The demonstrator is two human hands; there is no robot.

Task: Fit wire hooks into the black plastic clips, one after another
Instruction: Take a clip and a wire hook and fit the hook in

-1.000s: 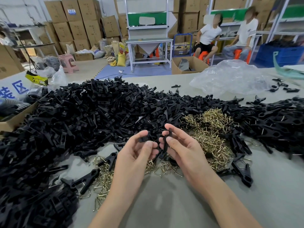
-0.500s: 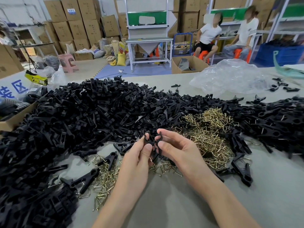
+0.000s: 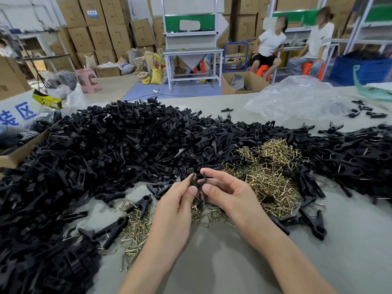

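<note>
Clip (image 3: 196,183) sits pinched between my left hand (image 3: 178,201) and right hand (image 3: 228,194); next needs wire hooks (image 3: 270,179) at two o'clock.

We see a crumpled clear plastic bag (image 3: 297,100) lying at the far right of the grey bench (image 3: 212,264); beyond the bench's far edge an open cardboard box (image 3: 253,82) stands on the floor; behind it is a white-framed workstation (image 3: 192,52) with a green panel; to its left we find a yellow sack (image 3: 156,75) among other sacks, and a pink stool (image 3: 87,79) further left; stacked cardboard boxes (image 3: 99,32) line the back wall; at the right two people (image 3: 270,44) sit on orange stools (image 3: 262,70), a blue trolley (image 3: 235,53) on one side of them, a blue crate (image 3: 360,71) on the other.
</note>
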